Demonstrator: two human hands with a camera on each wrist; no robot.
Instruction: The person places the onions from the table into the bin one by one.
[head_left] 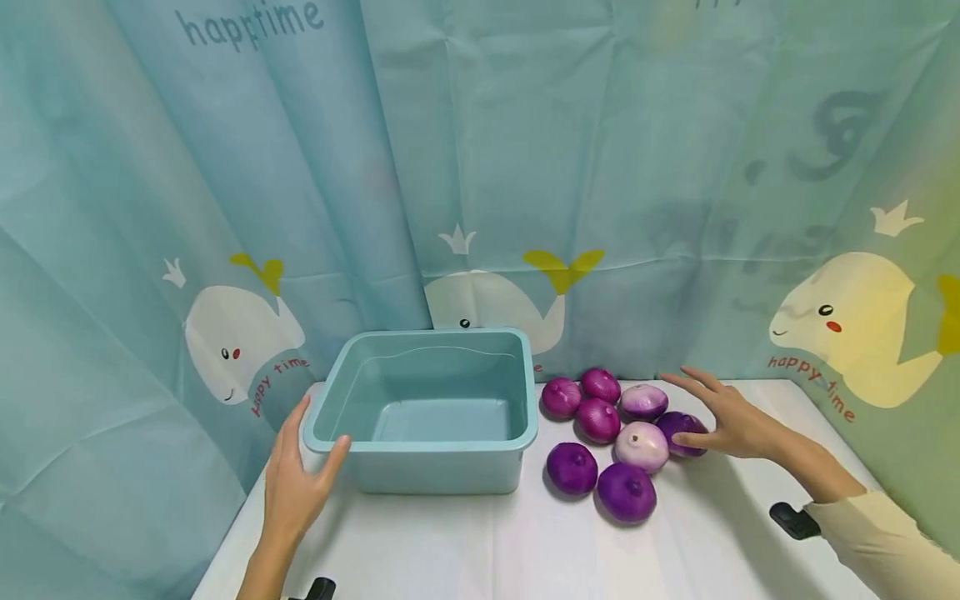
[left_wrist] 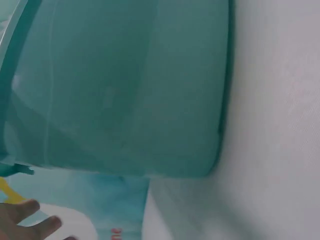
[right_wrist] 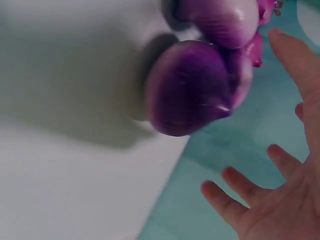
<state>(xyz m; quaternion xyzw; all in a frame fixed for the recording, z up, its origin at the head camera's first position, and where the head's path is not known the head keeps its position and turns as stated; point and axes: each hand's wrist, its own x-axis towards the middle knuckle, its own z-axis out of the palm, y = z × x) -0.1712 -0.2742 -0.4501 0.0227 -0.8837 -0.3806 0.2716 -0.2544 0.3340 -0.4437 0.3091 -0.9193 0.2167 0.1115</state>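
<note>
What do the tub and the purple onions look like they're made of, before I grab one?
The tub looks like moulded plastic: uniform pale teal, smooth semi-gloss walls, rolled rim. The onions have glossy, evenly coloured purple skins with bright highlights; the sheen suggests plastic or foam replicas, though real ones can't be ruled out. The right hand hovers open by them; the left hand is at the tub's corner.

A tub (head_left: 420,433) is set on the table (head_left: 480,542), toward its back left — a curtain (head_left: 480,167) is hung just behind it. To the tub's right, seven onions (head_left: 600,420) are clustered on the table, touching or nearly so. The left hand (head_left: 294,483) is placed at the tub's front-left corner, thumb against the rim. The right hand (head_left: 731,421) is spread over the rightmost onion (head_left: 678,429) — at the cluster's right edge.
</note>
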